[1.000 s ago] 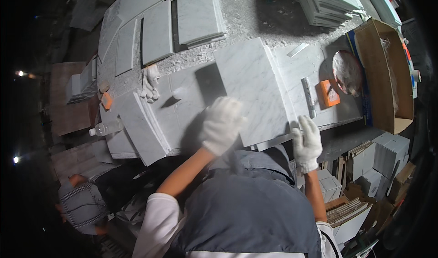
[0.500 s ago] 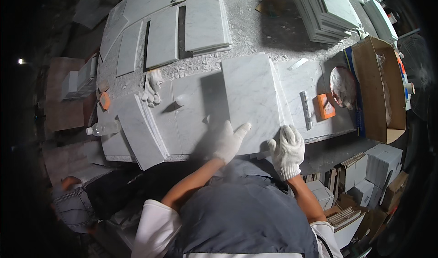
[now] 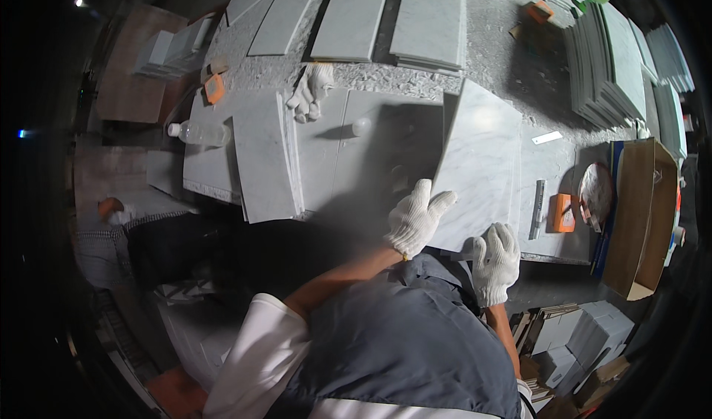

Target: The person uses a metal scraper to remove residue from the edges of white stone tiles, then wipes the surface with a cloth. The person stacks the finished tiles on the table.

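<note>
A white marble tile (image 3: 482, 152) with grey veining lies slanted in front of me, over other tiles at the table's near side. My left hand (image 3: 415, 220), in a white knit glove, grips its left edge, thumb over the face. The fingertips under that edge are hidden. My right hand (image 3: 497, 265), gloved alike, is closed at the tile's near right corner, fingers on top. A dark gap and shadow show along the tile's left side. Further left leans a small stack of similar tiles (image 3: 263, 156).
Right of the tile lie a marker (image 3: 538, 210), an orange block (image 3: 562, 213), a round dish (image 3: 595, 195) and a cardboard box (image 3: 638, 219). A tall tile stack (image 3: 604, 70) stands far right. Leftward are a plastic bottle (image 3: 200, 133), loose gloves (image 3: 311, 93) and a seated person's dark-clothed leg (image 3: 178, 252).
My view has swung, so the table sits further right and higher. The tile has turned and its left edge now stands off the pieces below. Both hands stay on it.
</note>
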Demonstrator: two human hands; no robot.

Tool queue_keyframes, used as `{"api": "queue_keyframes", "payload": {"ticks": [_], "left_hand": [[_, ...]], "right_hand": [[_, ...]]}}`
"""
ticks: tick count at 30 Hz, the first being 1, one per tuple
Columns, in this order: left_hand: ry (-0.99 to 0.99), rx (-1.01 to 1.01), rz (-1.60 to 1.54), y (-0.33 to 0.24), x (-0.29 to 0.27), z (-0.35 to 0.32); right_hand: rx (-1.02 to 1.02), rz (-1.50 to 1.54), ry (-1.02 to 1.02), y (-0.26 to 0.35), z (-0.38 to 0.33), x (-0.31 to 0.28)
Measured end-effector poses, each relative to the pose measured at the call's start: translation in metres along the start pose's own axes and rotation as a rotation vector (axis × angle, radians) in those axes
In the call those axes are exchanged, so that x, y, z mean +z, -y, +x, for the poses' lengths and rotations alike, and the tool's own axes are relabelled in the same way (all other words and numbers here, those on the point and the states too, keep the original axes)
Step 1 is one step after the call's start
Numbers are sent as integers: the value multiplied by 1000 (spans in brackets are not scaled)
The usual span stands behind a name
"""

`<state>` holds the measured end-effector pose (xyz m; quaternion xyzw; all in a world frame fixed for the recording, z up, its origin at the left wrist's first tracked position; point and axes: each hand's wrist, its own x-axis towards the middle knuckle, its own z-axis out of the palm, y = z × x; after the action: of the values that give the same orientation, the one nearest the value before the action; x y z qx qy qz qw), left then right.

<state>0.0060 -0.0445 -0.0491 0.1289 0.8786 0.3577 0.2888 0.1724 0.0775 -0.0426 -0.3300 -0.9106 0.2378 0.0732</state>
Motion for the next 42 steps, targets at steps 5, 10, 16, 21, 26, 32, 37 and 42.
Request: {"api": "queue_keyframes", "payload": {"ticks": [5,10,16,21,26,32,37,42], "left_hand": [[-18,97,-394,-1,-19,0],[-144,131,-465,37,-99,-26],[-589,-9,-514,111,-203,-56],[-734,-118,-583,187,-258,-50],[-681,-124,-504,275,-281,-30],[-583,-217,-310,283,-305,-9],[-585,-387,600,190,-325,-20],[-661,225,330,99,-264,-2]], "right_hand": [[59,10,-80,-8,10,6],[-41,-39,-258,-23,26,20],[-94,-91,-304,-30,32,47],[-161,-183,-383,-17,39,57],[-152,-112,-350,-1,47,45],[-21,-130,-206,6,43,33],[-1,-284,130,19,43,28],[-534,-59,153,40,75,37]]}}
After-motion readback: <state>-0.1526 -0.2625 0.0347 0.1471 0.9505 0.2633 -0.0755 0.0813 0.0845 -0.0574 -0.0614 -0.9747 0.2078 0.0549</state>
